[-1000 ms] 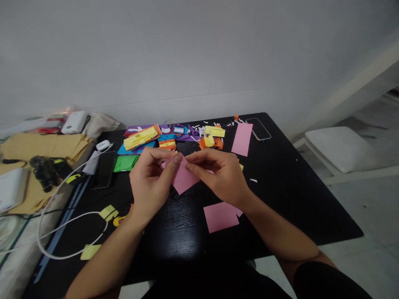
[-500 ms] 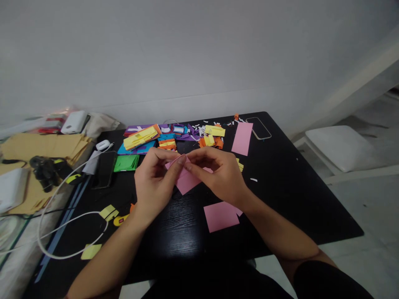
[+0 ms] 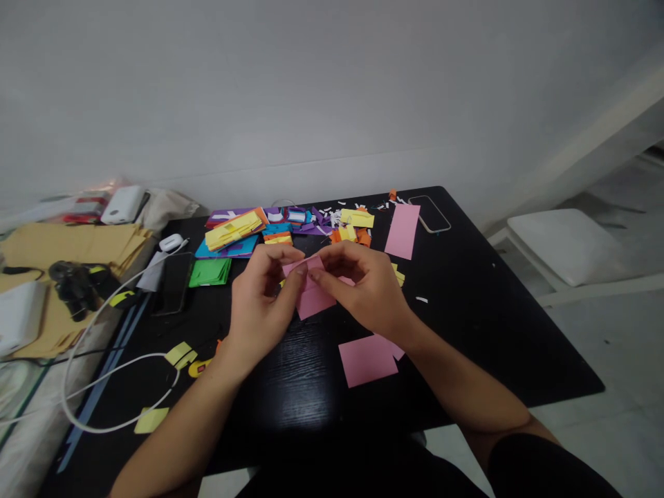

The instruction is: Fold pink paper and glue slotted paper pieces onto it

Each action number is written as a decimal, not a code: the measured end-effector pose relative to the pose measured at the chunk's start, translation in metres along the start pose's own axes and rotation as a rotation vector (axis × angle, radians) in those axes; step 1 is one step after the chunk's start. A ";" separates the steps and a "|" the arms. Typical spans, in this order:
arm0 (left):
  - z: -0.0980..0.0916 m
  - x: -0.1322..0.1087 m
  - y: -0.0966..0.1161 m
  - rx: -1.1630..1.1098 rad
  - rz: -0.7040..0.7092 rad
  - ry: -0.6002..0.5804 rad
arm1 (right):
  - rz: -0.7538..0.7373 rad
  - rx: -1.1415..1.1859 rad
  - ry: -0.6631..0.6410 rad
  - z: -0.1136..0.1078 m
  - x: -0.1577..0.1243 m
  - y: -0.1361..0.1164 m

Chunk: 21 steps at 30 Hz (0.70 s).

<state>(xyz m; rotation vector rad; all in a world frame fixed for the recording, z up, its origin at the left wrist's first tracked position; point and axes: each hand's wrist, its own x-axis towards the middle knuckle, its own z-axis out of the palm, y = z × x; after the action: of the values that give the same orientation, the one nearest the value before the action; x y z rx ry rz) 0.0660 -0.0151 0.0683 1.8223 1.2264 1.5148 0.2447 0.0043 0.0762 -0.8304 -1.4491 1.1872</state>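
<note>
A piece of pink paper (image 3: 314,301) is held above the black table (image 3: 467,325), pinched along its upper edge by both hands. My left hand (image 3: 267,290) grips it between thumb and fingers at the left. From the right, my right hand (image 3: 363,283) pinches the same edge, thumb close to the other thumb. The fingers behind the paper are partly hidden. Below my right wrist lie pink paper pieces (image 3: 368,362), overlapping. Another pink strip (image 3: 403,232) rests farther back on the right.
Yellow and orange folded papers (image 3: 236,229), green papers (image 3: 210,272) and purple scraps (image 3: 321,220) lie along the back. A dark phone (image 3: 173,282), a white cable (image 3: 70,408) and a yellow tool (image 3: 198,368) are at left. A phone-shaped object (image 3: 430,214) lies back right, a white stool (image 3: 555,245) beyond.
The pink paper has turned slightly between my fingers, its lower corner shifting and now more squared to me. My left hand has moved a little to the right. Both hands keep their pinch.
</note>
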 end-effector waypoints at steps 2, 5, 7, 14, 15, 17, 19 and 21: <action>0.000 -0.001 -0.002 0.026 0.014 -0.025 | 0.006 0.017 -0.006 0.000 0.000 0.001; 0.000 -0.002 -0.003 0.065 0.014 -0.032 | -0.001 0.019 -0.007 0.000 0.001 0.002; -0.001 -0.002 -0.001 0.080 0.016 -0.030 | -0.008 0.012 -0.004 0.000 0.002 0.003; -0.005 0.002 0.004 0.047 0.036 -0.040 | -0.004 -0.040 0.036 -0.002 0.004 0.001; -0.005 0.002 0.004 0.036 0.031 -0.035 | -0.004 -0.042 0.027 -0.002 0.004 0.001; -0.005 0.002 0.004 0.037 0.035 -0.038 | -0.007 -0.045 0.006 -0.002 0.003 0.000; -0.004 0.002 0.005 0.073 0.058 -0.049 | -0.021 -0.050 -0.009 -0.002 0.003 0.000; -0.004 0.001 0.005 0.114 0.091 -0.067 | -0.049 -0.059 -0.008 -0.002 0.002 -0.001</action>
<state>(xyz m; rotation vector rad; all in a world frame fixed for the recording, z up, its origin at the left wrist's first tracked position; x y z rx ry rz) 0.0639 -0.0174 0.0736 2.0107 1.2367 1.4455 0.2463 0.0069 0.0775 -0.8265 -1.5086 1.1173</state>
